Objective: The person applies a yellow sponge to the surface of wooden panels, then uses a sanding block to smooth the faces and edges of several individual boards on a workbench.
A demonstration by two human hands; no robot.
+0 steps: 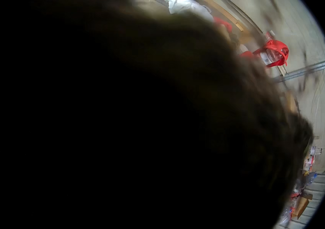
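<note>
A dark, blurred, fuzzy-edged mass (223, 126) covers most of the head view, and its kind cannot be made out. Neither my left hand nor my right hand shows, so what they hold or touch is hidden. Past the upper right edge of the mass lies a bright red, looped object (282, 49) with something clear and white inside it. A white, crumpled, bag-like thing (191, 8) shows at the top.
Along the right rim runs a pale surface (311, 34) crossed by a grey-blue metal bar (307, 71). Lower right, a brown cardboard box (303, 206) sits among clear plastic and small packages (309, 162).
</note>
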